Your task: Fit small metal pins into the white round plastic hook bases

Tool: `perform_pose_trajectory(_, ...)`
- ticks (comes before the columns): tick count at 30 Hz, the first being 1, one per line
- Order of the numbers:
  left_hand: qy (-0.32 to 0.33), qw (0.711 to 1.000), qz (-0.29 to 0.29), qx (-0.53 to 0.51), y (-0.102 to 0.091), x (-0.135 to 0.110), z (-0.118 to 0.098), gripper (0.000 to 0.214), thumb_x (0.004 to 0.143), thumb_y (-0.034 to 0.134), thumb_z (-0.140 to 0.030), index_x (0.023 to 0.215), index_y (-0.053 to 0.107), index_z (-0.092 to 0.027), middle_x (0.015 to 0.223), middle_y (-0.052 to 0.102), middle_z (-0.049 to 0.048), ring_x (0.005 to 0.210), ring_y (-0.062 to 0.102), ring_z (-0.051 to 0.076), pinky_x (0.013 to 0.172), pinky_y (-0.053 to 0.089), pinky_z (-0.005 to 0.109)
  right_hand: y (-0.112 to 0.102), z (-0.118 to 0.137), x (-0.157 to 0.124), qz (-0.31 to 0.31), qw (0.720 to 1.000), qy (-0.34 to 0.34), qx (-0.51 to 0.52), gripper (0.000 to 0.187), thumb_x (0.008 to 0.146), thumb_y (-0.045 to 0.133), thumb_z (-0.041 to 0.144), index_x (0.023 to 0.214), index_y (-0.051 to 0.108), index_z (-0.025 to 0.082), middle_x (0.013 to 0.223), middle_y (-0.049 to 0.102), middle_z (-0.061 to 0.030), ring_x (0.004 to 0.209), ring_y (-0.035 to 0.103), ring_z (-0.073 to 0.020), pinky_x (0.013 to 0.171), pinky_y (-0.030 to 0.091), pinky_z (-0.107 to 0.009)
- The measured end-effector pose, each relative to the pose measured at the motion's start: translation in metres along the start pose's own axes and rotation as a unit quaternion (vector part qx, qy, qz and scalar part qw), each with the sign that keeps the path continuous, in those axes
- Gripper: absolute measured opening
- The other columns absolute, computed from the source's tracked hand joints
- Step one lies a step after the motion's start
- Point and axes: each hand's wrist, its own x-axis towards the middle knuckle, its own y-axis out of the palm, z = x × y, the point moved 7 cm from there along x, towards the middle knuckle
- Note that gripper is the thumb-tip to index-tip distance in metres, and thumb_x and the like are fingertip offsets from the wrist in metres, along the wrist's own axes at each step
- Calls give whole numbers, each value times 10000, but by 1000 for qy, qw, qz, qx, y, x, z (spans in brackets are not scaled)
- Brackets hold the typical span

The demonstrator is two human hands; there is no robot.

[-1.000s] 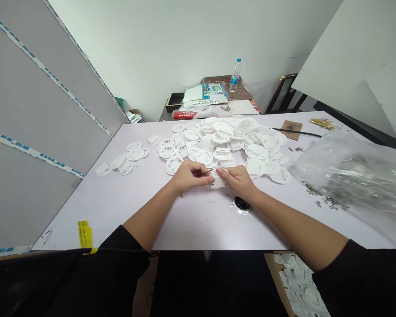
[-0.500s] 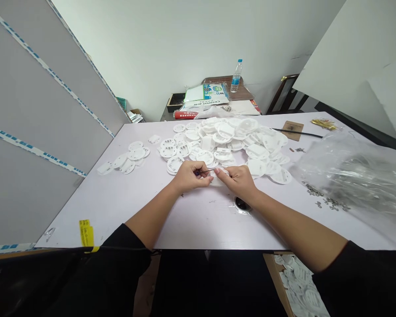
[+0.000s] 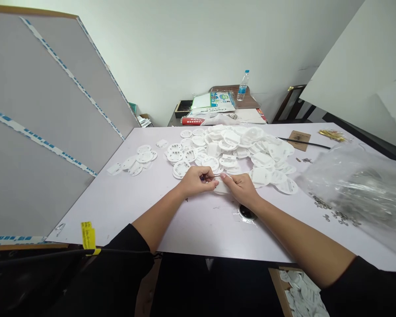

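Note:
My left hand [image 3: 195, 182] and my right hand [image 3: 240, 188] meet over the pale table [image 3: 132, 198], just in front of a big heap of white plastic discs [image 3: 240, 147]. The left fingers are curled and pinch a thin metal pin [image 3: 211, 177] that points toward the right hand. My right hand is closed on a white plastic disc [image 3: 221, 186], pressing it near the table top. Both forearms come in from the bottom in black sleeves.
A smaller group of discs [image 3: 137, 160] lies at the left. A clear plastic bag [image 3: 353, 185] with small metal parts [image 3: 333, 211] beside it fills the right. A round hole [image 3: 246, 212] sits by my right wrist. Grey panels [image 3: 42, 132] stand left; a box of discs [image 3: 300, 290] is below.
The view has shifted, so everything sits a little lower and to the right. Both hands stay together on the disc and pin with only slight finger movement.

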Motion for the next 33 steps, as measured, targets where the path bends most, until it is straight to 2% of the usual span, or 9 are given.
perform_pose_trajectory(3,21,999,-42,-12,-16,1,-4,271,752,752,-367,743,595,-146,687,548,0,607,444,85,569,370,230,-1,-1,3,13,1000,-18,9,660,973,410,648,523,313,174,502,316,2,502,316,-99,516,241,-280)
perform_pose_trajectory(5,28,992,-122,-5,-42,0,-3,279,770,750,-392,777,603,-155,706,558,3,623,462,93,582,381,234,-4,-4,5,16,1000,-13,19,650,991,390,640,540,433,174,519,439,-19,582,488,-141,600,359,-283)
perform_pose_trajectory(8,29,953,-285,96,-91,-9,2,247,820,718,-401,823,628,-171,787,585,16,665,481,107,622,402,250,-6,-6,6,19,999,-4,26,630,992,399,638,565,493,185,545,501,-40,763,618,-210,731,432,-314)
perform_pose_trajectory(10,29,915,-345,207,-113,-14,4,208,837,706,-378,817,661,-176,850,592,23,652,463,104,662,414,269,-7,-5,5,23,999,-6,26,620,991,408,635,577,516,186,564,522,-45,806,632,-224,773,440,-326)
perform_pose_trajectory(13,-32,888,-356,289,-129,-16,22,157,855,695,-349,850,714,-193,885,600,21,649,484,110,692,415,287,-9,-3,5,24,1000,-6,20,600,991,409,632,655,610,177,579,541,-37,726,608,-202,766,440,-333)
perform_pose_trajectory(19,-116,883,-332,311,-139,-16,47,220,833,725,-383,1003,747,-246,971,626,24,853,607,164,756,422,299,-11,-5,5,20,1000,4,3,591,989,406,639,790,701,167,562,512,-15,596,516,-165,654,400,-319)
perform_pose_trajectory(24,-259,824,-372,339,-187,-40,66,173,881,632,-324,1006,722,-243,1073,646,63,967,616,222,764,428,330,-12,-5,4,22,1000,3,2,576,986,422,630,769,693,170,565,518,-22,623,530,-175,663,399,-319)
perform_pose_trajectory(27,-374,793,-323,357,-208,-55,88,261,789,733,-330,1028,713,-229,1108,656,99,960,623,260,746,438,346,-12,-4,3,22,1000,3,2,567,986,424,627,802,705,170,554,505,-11,593,505,-164,665,406,-319)
perform_pose_trajectory(33,-409,779,-305,364,-215,-60,104,257,633,808,-180,867,709,-220,1017,679,114,954,628,308,758,455,382,-12,-4,5,23,1000,3,7,572,983,430,625,774,702,167,574,542,-28,619,536,-174,658,414,-318)
